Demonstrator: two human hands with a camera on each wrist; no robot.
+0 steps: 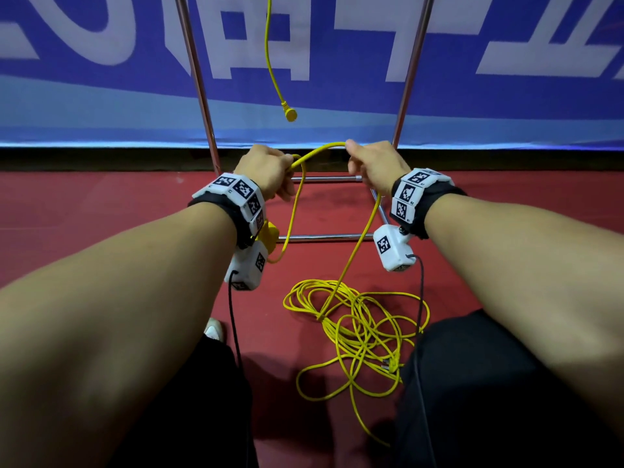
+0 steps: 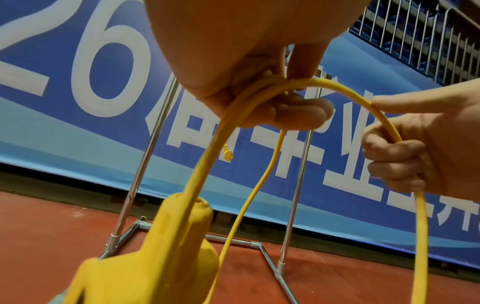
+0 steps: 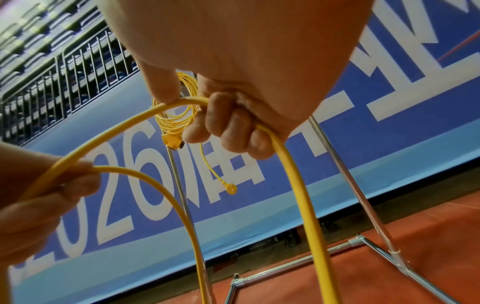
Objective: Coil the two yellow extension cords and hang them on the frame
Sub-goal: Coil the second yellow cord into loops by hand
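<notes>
One yellow extension cord (image 1: 320,149) arcs between my two hands in front of the metal frame (image 1: 200,86). My left hand (image 1: 280,173) grips a short loop of it, and the cord's yellow socket block (image 2: 168,246) dangles below that wrist. My right hand (image 1: 358,163) is curled round the same cord (image 3: 298,185), which drops from it to a loose tangle (image 1: 354,319) on the red floor. The other yellow cord (image 3: 179,115) hangs coiled high on the frame, its round plug (image 1: 289,113) dangling between the uprights.
The frame's low cross bars (image 1: 324,179) lie on the floor just beyond my hands. A blue banner wall (image 1: 101,106) stands behind it. My dark-trousered knees (image 1: 489,383) flank the tangle, and black sensor cables (image 1: 420,298) hang from both wrists.
</notes>
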